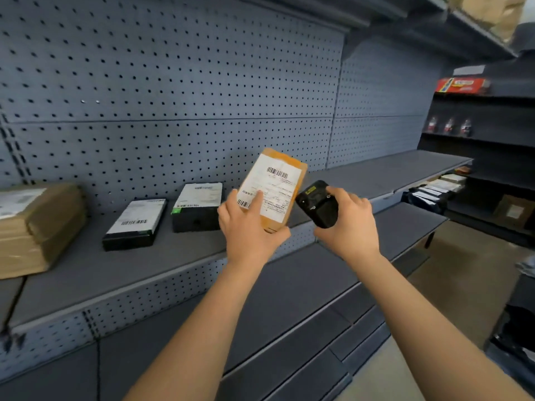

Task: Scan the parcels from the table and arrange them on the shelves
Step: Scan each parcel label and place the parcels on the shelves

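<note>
My left hand point(249, 227) grips a small tan parcel point(275, 183) with a white barcode label, held tilted above the grey shelf point(115, 264); the thumb lies across the label. Just to its right, my right hand point(350, 221) holds a black handheld scanner point(317, 202), its front turned toward the parcel's label. Two black parcels point(134, 222) point(198, 206) with white labels lie flat on the shelf to the left. A larger brown parcel point(34, 224) sits at the shelf's far left.
A perforated grey back panel point(173, 82) rises behind the shelf. A lower shelf point(289, 290) runs beneath. At the far right, a table point(434, 189) carries several more parcels. Dark shelving point(477, 134) with bottles and a red box stands beyond.
</note>
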`<state>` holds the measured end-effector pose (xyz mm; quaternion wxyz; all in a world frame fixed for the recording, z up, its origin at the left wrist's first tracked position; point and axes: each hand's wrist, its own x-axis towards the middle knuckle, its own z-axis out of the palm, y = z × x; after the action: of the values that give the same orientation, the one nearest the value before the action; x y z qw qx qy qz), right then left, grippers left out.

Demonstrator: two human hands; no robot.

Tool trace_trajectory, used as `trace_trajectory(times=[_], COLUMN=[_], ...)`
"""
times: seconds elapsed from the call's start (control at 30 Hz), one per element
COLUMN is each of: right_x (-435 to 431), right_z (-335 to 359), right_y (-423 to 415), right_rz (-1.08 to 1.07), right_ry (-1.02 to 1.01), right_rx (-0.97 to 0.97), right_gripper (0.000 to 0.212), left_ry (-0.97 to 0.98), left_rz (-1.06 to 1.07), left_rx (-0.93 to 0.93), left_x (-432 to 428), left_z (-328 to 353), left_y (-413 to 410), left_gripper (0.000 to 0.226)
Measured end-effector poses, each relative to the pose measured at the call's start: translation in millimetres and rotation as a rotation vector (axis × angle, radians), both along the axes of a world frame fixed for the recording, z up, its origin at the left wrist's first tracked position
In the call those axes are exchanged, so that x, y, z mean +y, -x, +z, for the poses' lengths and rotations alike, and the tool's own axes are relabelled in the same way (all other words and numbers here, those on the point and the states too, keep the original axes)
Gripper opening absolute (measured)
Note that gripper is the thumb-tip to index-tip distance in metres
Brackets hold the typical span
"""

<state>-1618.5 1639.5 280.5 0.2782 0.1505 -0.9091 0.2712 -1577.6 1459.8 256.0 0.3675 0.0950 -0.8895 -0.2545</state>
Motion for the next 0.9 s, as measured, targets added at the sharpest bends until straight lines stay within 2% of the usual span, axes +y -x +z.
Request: trace_trajectory(times=[0.2, 0.6, 0.77, 0.9], right_x=[-19, -32, -29, -24], right_z=[4, -3, -4, -3], right_y=[90, 217, 252, 266], right_rz=[0.120, 0.432, 0.600, 0.697], right_ry=[-0.025, -0.080, -0.117, -0.107], right_rx=[-0.020, -0.071, -0.119, -0.123], right_gripper=[0.078, 0.085, 0.086, 0.085], left_ry=[-0.126, -0.157, -0.197, -0.155], left_rz=[0.152, 0.474, 0.653, 0.719], left_rx=[-0.035, -0.128, -0.208, -0.296], left_x=[-4, 16, 28, 32], left_z=[4, -4, -9, -3], left_y=[61, 137, 159, 169], left_gripper=[0.090, 0.084, 0.081, 0.083])
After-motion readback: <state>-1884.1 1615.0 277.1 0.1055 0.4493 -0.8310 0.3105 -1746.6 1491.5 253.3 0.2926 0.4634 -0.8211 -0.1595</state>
